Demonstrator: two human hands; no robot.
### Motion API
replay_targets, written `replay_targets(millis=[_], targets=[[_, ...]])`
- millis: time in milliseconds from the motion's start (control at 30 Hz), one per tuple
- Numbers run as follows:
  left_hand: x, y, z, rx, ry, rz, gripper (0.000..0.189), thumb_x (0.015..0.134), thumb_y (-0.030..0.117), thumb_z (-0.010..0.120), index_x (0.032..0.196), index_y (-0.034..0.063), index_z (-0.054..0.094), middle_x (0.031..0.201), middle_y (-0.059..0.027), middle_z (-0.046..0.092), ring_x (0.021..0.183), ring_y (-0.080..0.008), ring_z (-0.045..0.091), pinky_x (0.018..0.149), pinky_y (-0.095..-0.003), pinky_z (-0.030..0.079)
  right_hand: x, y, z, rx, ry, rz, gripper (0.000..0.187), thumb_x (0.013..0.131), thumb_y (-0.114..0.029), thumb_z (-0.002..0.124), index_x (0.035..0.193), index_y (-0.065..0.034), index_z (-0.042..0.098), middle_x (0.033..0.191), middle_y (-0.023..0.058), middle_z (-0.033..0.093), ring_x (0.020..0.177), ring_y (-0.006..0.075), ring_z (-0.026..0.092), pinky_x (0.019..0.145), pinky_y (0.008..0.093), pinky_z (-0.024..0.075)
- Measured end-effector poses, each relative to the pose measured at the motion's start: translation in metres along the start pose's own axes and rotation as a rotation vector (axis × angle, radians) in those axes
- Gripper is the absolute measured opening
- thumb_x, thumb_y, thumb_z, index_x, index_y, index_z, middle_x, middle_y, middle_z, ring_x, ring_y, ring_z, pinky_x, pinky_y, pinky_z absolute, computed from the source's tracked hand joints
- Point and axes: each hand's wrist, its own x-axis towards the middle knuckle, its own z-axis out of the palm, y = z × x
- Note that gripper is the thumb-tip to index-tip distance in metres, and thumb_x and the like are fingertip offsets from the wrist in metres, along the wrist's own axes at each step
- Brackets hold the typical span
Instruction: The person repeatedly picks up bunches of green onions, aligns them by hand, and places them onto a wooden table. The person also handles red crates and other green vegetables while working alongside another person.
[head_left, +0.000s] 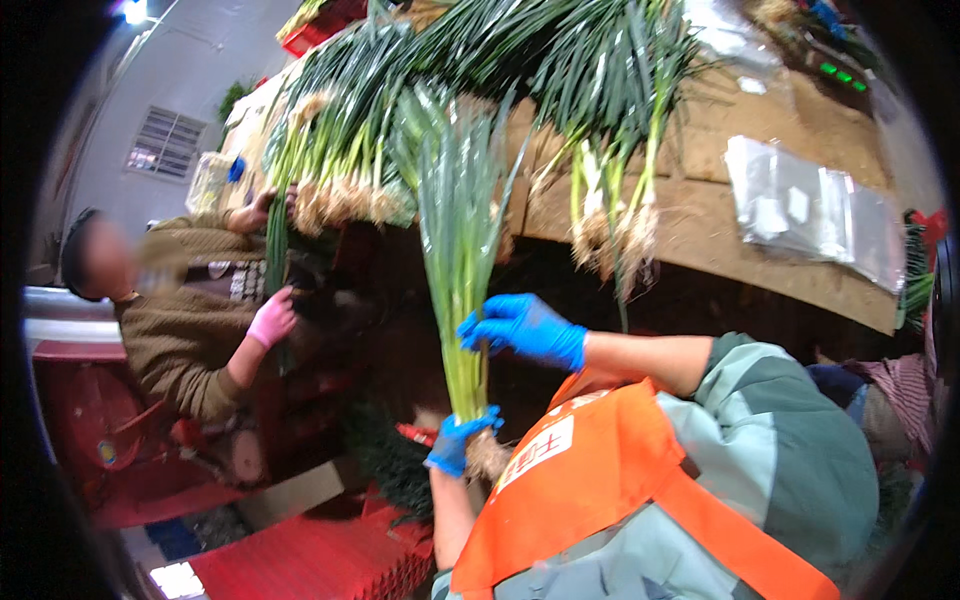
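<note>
An upright bunch of long green allium stalks (465, 225), with flat leaves and pale roots (487, 454), stands in front of my orange apron (577, 465). My left hand (452, 444), in a blue glove, grips it low down, just above the roots. My right hand (525, 330), also blue-gloved, has its bent fingertips against the stalks about halfway up. Whether those fingers pinch a stalk or only touch the bunch is unclear. Behind the bunch, more rooted allium stalks (615, 187) hang over the table edge.
A cardboard-covered table (697, 217) bears heaped greens (480, 45) and clear plastic bags (802, 202). At the left, a seated co-worker (180, 330) with one pink glove (274, 319) handles green stalks (276, 247). Red plastic crates (315, 555) stand low at the left.
</note>
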Motion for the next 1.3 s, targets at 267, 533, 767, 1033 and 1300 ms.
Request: replay_targets(millis=[267, 533, 767, 1033, 1300], targets=[[0.014, -0.009, -0.036, 0.130, -0.075, 0.002, 0.032, 0.077, 0.005, 0.068, 0.107, -0.0057, 0.064, 0.095, -0.0113, 0.068, 0.079, -0.0197, 0.066, 0.072, -0.0307, 0.053, -0.026, -0.082, 0.000, -0.105, 0.074, -0.232, 0.019, 0.092, -0.009, 0.059, 0.107, 0.0011, 0.063, 0.100, 0.0087, 0.067, 0.093, 0.0160, 0.065, 0.083, 0.0305, 0.0528], [-0.008, 0.006, -0.037, 0.164, -0.113, -0.013, 0.034, 0.080, 0.012, 0.069, 0.109, -0.0050, 0.063, 0.097, -0.0107, 0.067, 0.079, -0.0162, 0.064, 0.074, -0.0290, 0.052, -0.031, -0.188, -0.088, -0.504, 0.417, -0.558, 0.025, 0.094, -0.019, 0.056, 0.110, -0.0027, 0.065, 0.094, 0.0069, 0.070, 0.083, 0.0141, 0.068, 0.070, 0.0244, 0.0528], [-0.007, 0.004, -0.035, 0.091, -0.149, 0.011, 0.037, 0.082, 0.014, 0.068, 0.112, -0.0056, 0.061, 0.097, -0.0120, 0.067, 0.080, -0.0165, 0.063, 0.073, -0.0294, 0.052, -0.062, -0.199, -0.197, -0.605, 0.736, -0.476, 0.023, 0.095, -0.020, 0.056, 0.111, -0.0091, 0.067, 0.096, 0.0006, 0.070, 0.082, 0.0060, 0.065, 0.066, 0.0190, 0.0478], [-0.017, 0.013, -0.041, -0.107, -0.327, -0.071, 0.066, 0.082, 0.027, 0.068, 0.132, -0.0084, 0.044, 0.104, -0.0150, 0.066, 0.082, -0.0177, 0.065, 0.075, -0.0289, 0.054, -0.012, -0.127, -0.206, -0.769, 0.530, 0.065, 0.032, 0.089, -0.020, 0.061, 0.112, 0.0023, 0.062, 0.100, 0.0137, 0.070, 0.077, 0.0170, 0.069, 0.064, 0.0277, 0.0516], [-0.017, 0.001, -0.044, -0.693, -0.500, -0.217, 0.076, 0.084, 0.024, 0.060, 0.138, -0.0151, 0.024, 0.105, -0.0260, 0.063, 0.089, -0.0305, 0.067, 0.076, -0.0358, 0.057, 0.032, 0.017, -0.068, -0.266, 0.111, 0.294, 0.015, 0.084, -0.017, 0.067, 0.080, -0.0024, 0.067, 0.069, 0.0063, 0.066, 0.056, 0.0097, 0.058, 0.051, 0.0227, 0.0471]])
